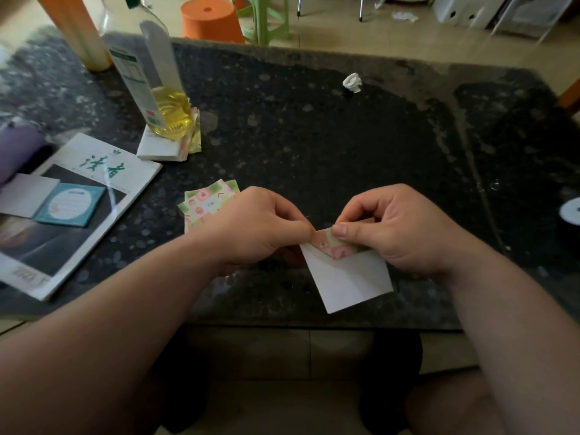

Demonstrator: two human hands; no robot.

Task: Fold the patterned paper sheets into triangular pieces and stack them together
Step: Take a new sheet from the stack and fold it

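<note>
Just below the frame's centre, the left hand (260, 229) and right hand (387, 227) both pinch the top edge of one patterned sheet (348, 277), white side up, with a narrow patterned strip turned down. This looks like an early fold; next the crease wants pressing flat and the corners bringing in to a triangle. A pile of sheets (207, 199) lies just behind the left hand. At left, a magazine (103, 183) bears green characters, seemingly 读者; the bottle (150, 83) label is too blurred to read
</note>
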